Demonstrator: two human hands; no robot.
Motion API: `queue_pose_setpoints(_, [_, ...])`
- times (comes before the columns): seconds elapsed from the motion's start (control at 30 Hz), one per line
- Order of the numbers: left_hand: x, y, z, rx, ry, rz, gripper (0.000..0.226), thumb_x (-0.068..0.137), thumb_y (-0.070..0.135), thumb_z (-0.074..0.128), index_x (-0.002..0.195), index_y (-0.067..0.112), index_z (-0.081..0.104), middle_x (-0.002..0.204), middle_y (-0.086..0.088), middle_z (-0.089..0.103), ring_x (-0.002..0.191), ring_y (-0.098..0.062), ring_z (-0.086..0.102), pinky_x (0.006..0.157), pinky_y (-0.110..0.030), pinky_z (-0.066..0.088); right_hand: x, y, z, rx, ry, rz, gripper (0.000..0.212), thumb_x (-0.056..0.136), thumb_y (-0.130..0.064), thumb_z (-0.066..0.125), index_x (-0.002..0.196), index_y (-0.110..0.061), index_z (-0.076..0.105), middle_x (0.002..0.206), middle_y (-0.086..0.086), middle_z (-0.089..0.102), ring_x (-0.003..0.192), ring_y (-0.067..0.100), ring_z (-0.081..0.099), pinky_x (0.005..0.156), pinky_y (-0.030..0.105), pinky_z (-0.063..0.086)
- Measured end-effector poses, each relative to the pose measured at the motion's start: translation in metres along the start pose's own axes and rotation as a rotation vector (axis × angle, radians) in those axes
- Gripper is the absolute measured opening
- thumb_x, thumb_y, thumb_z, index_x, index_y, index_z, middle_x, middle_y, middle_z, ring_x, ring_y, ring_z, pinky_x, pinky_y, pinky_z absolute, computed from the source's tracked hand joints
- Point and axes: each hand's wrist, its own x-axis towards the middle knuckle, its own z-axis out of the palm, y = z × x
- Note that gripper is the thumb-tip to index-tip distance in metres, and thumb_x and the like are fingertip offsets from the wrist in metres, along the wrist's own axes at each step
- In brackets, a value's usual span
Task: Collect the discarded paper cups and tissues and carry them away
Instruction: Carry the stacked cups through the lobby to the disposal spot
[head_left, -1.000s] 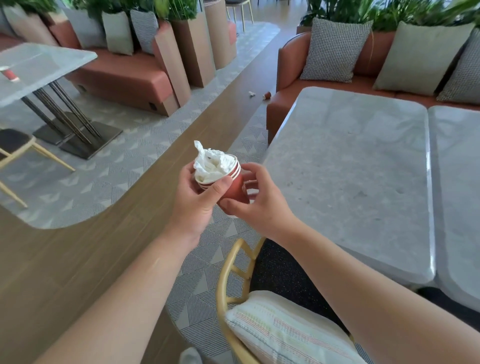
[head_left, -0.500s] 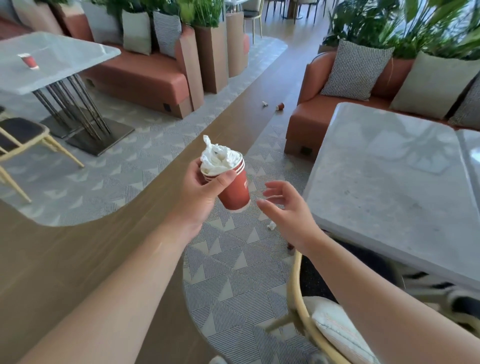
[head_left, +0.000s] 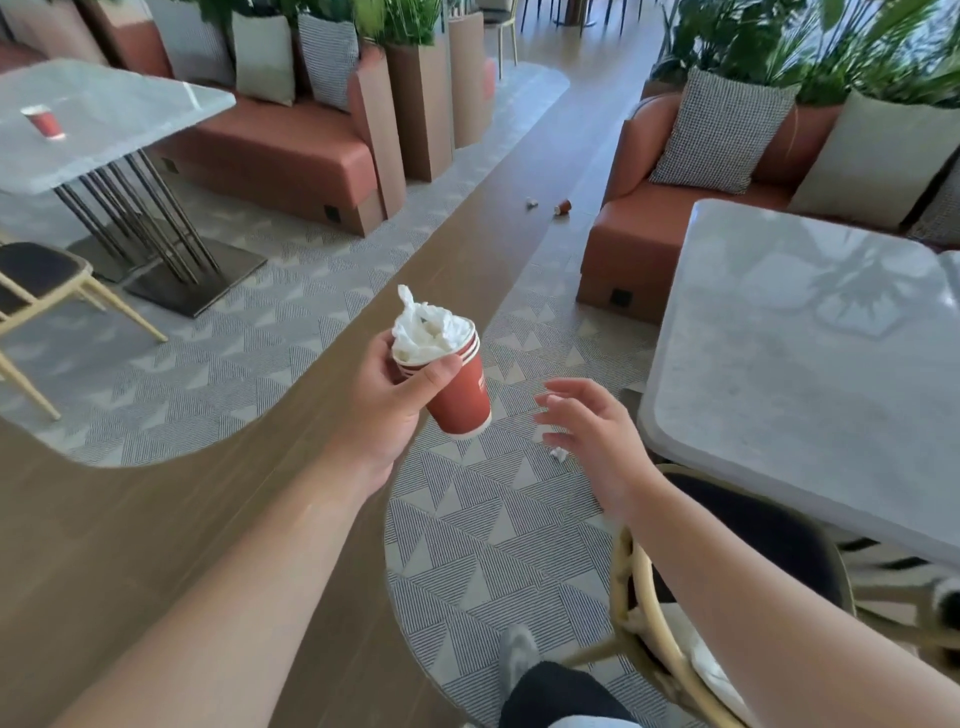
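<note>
My left hand (head_left: 396, 400) grips a stack of red paper cups (head_left: 460, 392), tilted, with crumpled white tissues (head_left: 427, 328) stuffed in the top. My right hand (head_left: 592, 434) hovers to the right of the cups with fingers spread, holding nothing. A small white tissue scrap (head_left: 559, 454) lies on the carpet just below that hand. Farther off on the wooden floor lie another tissue (head_left: 531, 202) and a tipped red cup (head_left: 563, 208). One more red cup (head_left: 45, 122) stands on the far left table (head_left: 130, 124).
A grey stone table (head_left: 789, 364) fills the right side, with a gold-framed chair (head_left: 675, 613) at its near edge. Orange sofas (head_left: 649, 234) with cushions and planters line the back. Another chair (head_left: 36, 291) stands at left. My foot (head_left: 517, 657) is on the patterned carpet.
My right hand let go of the cups and drew off to the right, fingers opening. The view swung left away from the stone table, and the left hand keeps holding the cups.
</note>
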Motion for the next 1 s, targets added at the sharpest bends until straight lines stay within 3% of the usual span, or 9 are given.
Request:
queue_pose_setpoints(0.13, [0.042,-0.017,-0.002,0.03,-0.019,-0.031,0.047,0.075,0.019,0.079,0.117,0.018,0.057,0.099,0.013,0.078,0.092,-0.003,0.074,0.072,-0.018,0.056,0.044,0.011,-0.002,0.169,0.036,0.079,0.032,0.078,-0.027,0.067,0.109,-0.017,0.069,0.102,0.005,0.075,0.094,0.021,0.071,0.08,0.034,0.057])
queue_pose_setpoints(0.37, [0.152,-0.031,0.01,0.077,-0.023,-0.103,0.086,0.061,0.04,0.086,0.134,0.008,0.054,0.119,-0.004,0.072,0.101,-0.008,0.071,0.076,-0.02,0.055,0.151,0.025,-0.012,0.305,0.078,0.176,0.031,0.076,-0.025,0.068,0.106,-0.015,0.069,0.1,0.005,0.075,0.091,0.02,0.071,0.076,0.033,0.055])
queue_pose_setpoints(0.57, [0.25,-0.03,0.046,0.085,-0.071,-0.122,0.088,0.06,0.038,0.087,0.135,0.005,0.052,0.123,-0.006,0.071,0.106,-0.01,0.071,0.083,-0.022,0.055,0.239,0.006,-0.037,0.32,0.131,0.198,0.036,0.073,-0.027,0.069,0.107,-0.015,0.07,0.101,0.004,0.076,0.093,0.02,0.072,0.072,0.029,0.055])
queue_pose_setpoints(0.73, [0.307,-0.023,0.065,0.078,-0.106,-0.114,0.074,0.071,0.024,0.084,0.136,0.002,0.053,0.125,-0.01,0.07,0.104,-0.009,0.07,0.083,-0.021,0.054,0.288,-0.018,-0.046,0.321,0.143,0.181,0.033,0.072,-0.026,0.069,0.104,-0.017,0.07,0.101,0.006,0.074,0.091,0.02,0.071,0.073,0.029,0.055])
queue_pose_setpoints(0.87, [0.346,-0.02,0.076,0.07,-0.13,-0.12,0.076,0.061,0.036,0.086,0.127,0.011,0.059,0.119,-0.004,0.072,0.103,-0.009,0.07,0.083,-0.022,0.054,0.319,-0.027,-0.049,0.331,0.187,0.178,0.037,0.071,-0.024,0.068,0.107,-0.014,0.069,0.106,0.01,0.074,0.091,0.02,0.07,0.077,0.032,0.057])
queue_pose_setpoints(1.0, [0.388,-0.03,0.082,0.052,-0.187,-0.144,0.063,0.073,0.019,0.08,0.13,0.006,0.057,0.116,-0.004,0.073,0.1,-0.007,0.071,0.081,-0.019,0.054,0.348,-0.026,-0.049,0.322,0.239,0.192,0.038,0.07,-0.025,0.068,0.106,-0.015,0.069,0.102,0.007,0.075,0.09,0.018,0.071,0.076,0.03,0.057])
